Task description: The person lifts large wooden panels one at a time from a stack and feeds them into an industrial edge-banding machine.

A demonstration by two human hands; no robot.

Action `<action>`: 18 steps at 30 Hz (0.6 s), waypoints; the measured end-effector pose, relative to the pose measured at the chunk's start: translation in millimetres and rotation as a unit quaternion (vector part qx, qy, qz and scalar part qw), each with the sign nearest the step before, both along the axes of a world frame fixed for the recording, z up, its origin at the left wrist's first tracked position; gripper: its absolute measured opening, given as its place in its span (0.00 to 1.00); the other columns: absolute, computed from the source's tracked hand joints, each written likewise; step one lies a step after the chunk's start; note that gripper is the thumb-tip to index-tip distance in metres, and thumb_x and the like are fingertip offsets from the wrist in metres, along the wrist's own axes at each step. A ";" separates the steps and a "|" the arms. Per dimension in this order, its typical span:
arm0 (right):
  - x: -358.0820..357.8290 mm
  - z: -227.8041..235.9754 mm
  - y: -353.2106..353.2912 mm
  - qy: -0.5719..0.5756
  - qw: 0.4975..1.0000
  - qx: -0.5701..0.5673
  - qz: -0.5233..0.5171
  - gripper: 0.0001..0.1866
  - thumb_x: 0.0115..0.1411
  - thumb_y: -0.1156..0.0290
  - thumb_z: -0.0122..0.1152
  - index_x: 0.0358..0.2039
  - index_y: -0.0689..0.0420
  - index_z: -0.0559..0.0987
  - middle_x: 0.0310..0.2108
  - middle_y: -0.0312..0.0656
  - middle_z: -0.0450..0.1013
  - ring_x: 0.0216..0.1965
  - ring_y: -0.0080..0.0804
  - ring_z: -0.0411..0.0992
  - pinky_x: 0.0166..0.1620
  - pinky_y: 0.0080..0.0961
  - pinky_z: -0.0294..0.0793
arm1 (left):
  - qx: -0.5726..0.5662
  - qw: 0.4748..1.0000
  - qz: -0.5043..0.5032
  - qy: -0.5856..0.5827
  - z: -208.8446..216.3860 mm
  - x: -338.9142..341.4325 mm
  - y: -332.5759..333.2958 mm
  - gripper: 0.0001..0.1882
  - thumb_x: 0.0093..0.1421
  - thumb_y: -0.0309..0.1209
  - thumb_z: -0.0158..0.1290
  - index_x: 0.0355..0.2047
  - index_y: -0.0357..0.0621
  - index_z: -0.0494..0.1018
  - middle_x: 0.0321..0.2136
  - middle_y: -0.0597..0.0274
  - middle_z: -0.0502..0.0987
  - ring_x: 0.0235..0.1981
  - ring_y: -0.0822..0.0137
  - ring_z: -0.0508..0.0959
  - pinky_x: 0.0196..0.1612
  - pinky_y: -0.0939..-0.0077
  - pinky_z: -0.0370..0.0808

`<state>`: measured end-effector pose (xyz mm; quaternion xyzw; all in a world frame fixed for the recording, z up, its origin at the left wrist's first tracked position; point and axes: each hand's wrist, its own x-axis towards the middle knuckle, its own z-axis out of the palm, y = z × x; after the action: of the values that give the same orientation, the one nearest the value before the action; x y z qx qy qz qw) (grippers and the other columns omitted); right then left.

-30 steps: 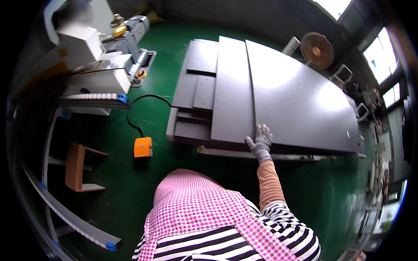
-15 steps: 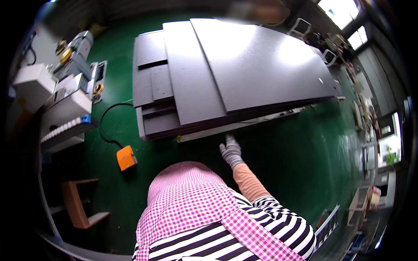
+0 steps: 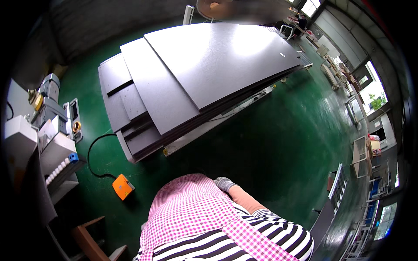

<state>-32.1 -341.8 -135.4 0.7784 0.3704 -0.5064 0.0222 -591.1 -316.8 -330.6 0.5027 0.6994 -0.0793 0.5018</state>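
My right hand (image 3: 224, 184), in a grey knitted glove, is drawn in against the front of my pink checked apron (image 3: 187, 195). Its fingers are mostly hidden by the apron, so their pose does not show. My left hand is out of sight. Ahead of me, beyond my right hand's reach as it is held now, lies a stack of large dark grey panels (image 3: 217, 61). Smaller panels (image 3: 115, 71) lie at its left end. The stack rests on a low pale frame (image 3: 217, 124).
An orange foot pedal (image 3: 123, 187) with a black cable stands on the green floor (image 3: 278, 143). Machinery (image 3: 56, 135) lines the left side. A brown wooden frame (image 3: 89, 239) is at lower left. A fan (image 3: 213, 6) stands behind the stack. Far right, a person (image 3: 301, 21) is visible.
My right hand has come back from near the stack's front edge to my apron. The view has turned rightward, so the stack appears farther left and tilted.
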 end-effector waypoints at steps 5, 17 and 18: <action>7.1 -55.9 -43.7 -0.032 0.999 0.008 0.021 0.24 0.60 0.53 0.39 0.43 0.57 0.76 0.47 0.51 0.70 0.52 0.47 0.65 0.53 0.36 0.63 | -0.059 0.873 0.460 -0.154 26.9 11.3 21.2 0.14 0.59 0.38 0.46 0.26 0.41 0.73 0.26 0.56 0.76 0.25 0.65 0.75 0.26 0.71 0.72; 15.1 -13.3 -34.8 0.021 0.999 0.009 0.048 0.26 0.60 0.53 0.45 0.51 0.59 0.70 0.53 0.50 0.65 0.55 0.45 0.62 0.55 0.34 0.62 | 0.067 0.995 -0.039 0.062 28.0 46.9 -76.0 0.15 0.56 0.40 0.43 0.28 0.44 0.75 0.25 0.59 0.78 0.25 0.62 0.76 0.29 0.67 0.72; 12.9 -11.4 -30.7 0.008 0.999 0.004 0.036 0.25 0.60 0.53 0.45 0.50 0.59 0.70 0.53 0.50 0.65 0.55 0.45 0.62 0.56 0.34 0.62 | 0.070 0.993 -0.053 0.082 30.6 50.6 -94.5 0.15 0.56 0.40 0.43 0.27 0.45 0.76 0.25 0.60 0.78 0.25 0.61 0.76 0.28 0.66 0.72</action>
<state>-19.1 -372.4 -146.8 0.7603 0.4007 -0.5100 0.0345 -540.5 -411.3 -300.0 0.5650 0.7141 -0.0976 0.4016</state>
